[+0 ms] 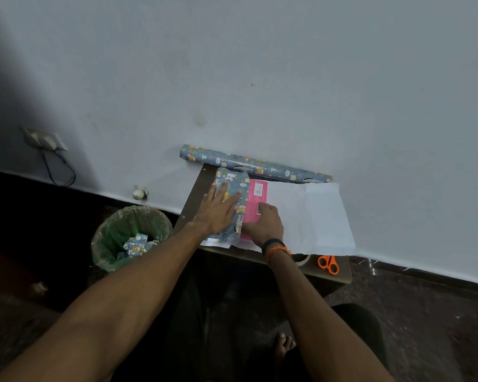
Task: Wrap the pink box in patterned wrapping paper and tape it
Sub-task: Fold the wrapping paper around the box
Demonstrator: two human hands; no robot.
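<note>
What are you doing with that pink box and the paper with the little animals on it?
A person is wrapping the pink box on a small table. The left hand presses a flap of patterned wrapping paper flat over the box's left part. The right hand rests on the still bare pink part. The rest of the sheet lies white side up to the right. The paper roll lies by the wall, and orange scissors wait near the table's edge.
</note>
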